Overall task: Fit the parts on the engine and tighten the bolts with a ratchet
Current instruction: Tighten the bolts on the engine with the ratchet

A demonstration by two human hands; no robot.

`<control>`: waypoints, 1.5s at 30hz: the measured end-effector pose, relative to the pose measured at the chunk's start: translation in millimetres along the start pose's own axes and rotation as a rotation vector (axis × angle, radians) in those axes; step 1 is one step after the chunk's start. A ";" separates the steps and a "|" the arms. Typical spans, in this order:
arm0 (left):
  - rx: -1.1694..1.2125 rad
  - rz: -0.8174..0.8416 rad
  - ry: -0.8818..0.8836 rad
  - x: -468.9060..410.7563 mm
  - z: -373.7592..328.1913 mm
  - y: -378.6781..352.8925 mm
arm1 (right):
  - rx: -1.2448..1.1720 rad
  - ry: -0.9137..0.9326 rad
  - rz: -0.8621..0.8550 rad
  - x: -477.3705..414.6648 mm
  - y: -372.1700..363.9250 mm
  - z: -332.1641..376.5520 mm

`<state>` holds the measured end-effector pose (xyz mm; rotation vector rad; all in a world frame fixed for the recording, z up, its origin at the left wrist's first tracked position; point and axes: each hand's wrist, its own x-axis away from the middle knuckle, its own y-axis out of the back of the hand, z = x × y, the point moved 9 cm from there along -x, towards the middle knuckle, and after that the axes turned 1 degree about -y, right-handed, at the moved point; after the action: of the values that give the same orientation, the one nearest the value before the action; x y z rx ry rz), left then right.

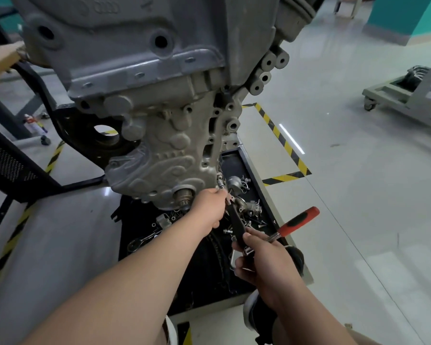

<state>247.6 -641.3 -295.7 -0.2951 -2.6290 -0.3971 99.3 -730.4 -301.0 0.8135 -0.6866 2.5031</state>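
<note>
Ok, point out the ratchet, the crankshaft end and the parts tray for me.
ratchet (299, 219): head view, on its red and black handle.
crankshaft end (183, 195): head view, on the round metal stub itself.
parts tray (235, 162): head view, on bare black floor near its far corner.

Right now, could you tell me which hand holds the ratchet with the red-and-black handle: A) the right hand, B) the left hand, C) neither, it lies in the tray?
A: the right hand grips the ratchet by its metal shaft, while the left hand reaches to the engine.
</note>
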 end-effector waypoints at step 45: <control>-0.054 0.011 -0.021 -0.1 3.8 -6.3 | 0.440 0.308 -0.161 -2.7 6.6 15.8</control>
<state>244.3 -646.0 -300.4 -0.3324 -2.6389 -0.4647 104.5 -745.2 -293.7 0.5709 0.0355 2.5806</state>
